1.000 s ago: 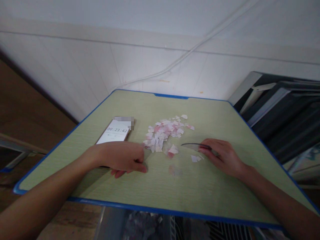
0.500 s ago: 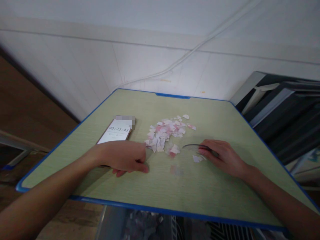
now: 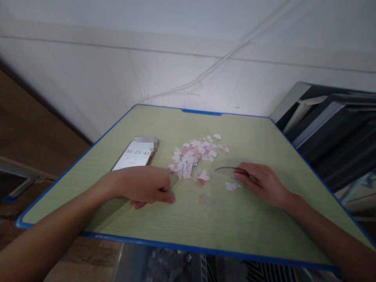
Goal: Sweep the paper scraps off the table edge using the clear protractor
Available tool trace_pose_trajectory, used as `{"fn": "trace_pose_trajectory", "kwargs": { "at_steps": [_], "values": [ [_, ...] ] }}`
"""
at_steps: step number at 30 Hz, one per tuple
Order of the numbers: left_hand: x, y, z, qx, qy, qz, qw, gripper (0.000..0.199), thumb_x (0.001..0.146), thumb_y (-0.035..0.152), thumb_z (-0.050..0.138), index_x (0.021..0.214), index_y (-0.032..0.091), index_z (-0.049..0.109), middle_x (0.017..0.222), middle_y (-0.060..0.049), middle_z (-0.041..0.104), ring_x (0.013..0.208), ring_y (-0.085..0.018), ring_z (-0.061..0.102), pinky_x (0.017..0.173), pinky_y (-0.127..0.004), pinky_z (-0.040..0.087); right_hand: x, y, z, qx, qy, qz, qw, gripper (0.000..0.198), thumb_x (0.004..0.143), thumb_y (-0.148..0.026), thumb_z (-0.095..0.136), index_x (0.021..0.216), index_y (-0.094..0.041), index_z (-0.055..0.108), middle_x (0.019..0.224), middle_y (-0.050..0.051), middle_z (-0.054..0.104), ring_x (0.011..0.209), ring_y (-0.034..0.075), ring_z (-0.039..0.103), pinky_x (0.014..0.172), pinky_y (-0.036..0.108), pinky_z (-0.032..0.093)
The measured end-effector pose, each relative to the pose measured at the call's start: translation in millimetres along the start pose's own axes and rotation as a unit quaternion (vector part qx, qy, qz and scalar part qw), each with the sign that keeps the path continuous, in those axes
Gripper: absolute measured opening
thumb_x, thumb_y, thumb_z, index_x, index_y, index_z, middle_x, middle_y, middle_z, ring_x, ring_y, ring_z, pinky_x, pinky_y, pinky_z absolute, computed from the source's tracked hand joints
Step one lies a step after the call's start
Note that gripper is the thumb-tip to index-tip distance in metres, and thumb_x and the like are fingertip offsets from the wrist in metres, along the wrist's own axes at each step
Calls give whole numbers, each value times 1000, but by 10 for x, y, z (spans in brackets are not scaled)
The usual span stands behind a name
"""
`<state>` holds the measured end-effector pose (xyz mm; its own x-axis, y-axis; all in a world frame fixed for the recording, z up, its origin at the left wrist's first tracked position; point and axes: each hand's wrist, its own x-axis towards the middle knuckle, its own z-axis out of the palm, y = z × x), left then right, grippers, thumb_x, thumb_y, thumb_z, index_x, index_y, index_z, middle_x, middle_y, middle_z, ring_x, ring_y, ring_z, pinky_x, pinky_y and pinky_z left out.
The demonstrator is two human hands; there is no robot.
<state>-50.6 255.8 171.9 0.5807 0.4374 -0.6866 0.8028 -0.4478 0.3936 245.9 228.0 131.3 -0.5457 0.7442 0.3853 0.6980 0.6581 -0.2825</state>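
Observation:
On the pale green table a heap of torn white and pink paper scraps lies in the middle. My left hand is closed, knuckles up, left of the heap and partly over a phone; whatever its fingers hold, if anything, is hidden. My right hand pinches a thin, see-through piece with a dark curved rim, whose kind I cannot tell. Just under that rim are a few scraps. Another white and pink scrap sits between my hands, with a faint, blurred patch nearer me.
The table has a blue edge and stands against a white wall. A bin with more scraps is below its front edge. Dark folded panels lean at the right, and a brown board stands at the left.
Both hands stay in nearly the same place and keep the same grip. The view has shifted very slightly; the paper heap looks unchanged.

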Motion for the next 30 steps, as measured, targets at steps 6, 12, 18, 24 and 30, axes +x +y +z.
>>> {"fn": "trace_pose_trajectory", "kwargs": {
  "at_steps": [6,12,18,24,30],
  "values": [
    [3,0,-1,12,3,-3,1000,52,86,42,40,39,21,40,36,-1,50,33,-11,44,41,-24,38,-24,15,-27,-12,46,9,999,17,90,-23,44,75,-21,53,60,2,61,52,15,58,50,25,42],
    [5,-17,9,10,3,-2,1000,52,87,43,39,40,21,41,36,-1,49,33,-12,45,41,-25,38,-26,-11,-38,-3,8,-48,999,20,90,-21,43,72,-19,51,56,1,55,47,12,50,47,24,37],
    [14,-45,28,6,11,1,1000,52,86,45,39,40,20,42,36,-1,48,33,-13,46,41,-26,40,-36,109,-166,59,-110,-62,990,29,92,-24,42,64,-19,48,53,-1,50,48,11,49,48,23,34],
    [9,-14,13,16,12,4,1000,50,86,40,40,40,21,40,34,0,47,33,-10,44,39,-23,37,-46,117,-215,79,-111,-9,991,34,94,-31,37,63,-19,46,52,-2,49,46,10,48,47,22,35],
    [4,-5,-1,22,16,19,999,49,86,37,42,40,20,40,34,0,47,33,-10,44,40,-23,35,-27,26,-102,39,-65,-5,997,22,94,-26,39,80,-17,55,59,0,57,47,10,51,46,21,35]
  ]
}}
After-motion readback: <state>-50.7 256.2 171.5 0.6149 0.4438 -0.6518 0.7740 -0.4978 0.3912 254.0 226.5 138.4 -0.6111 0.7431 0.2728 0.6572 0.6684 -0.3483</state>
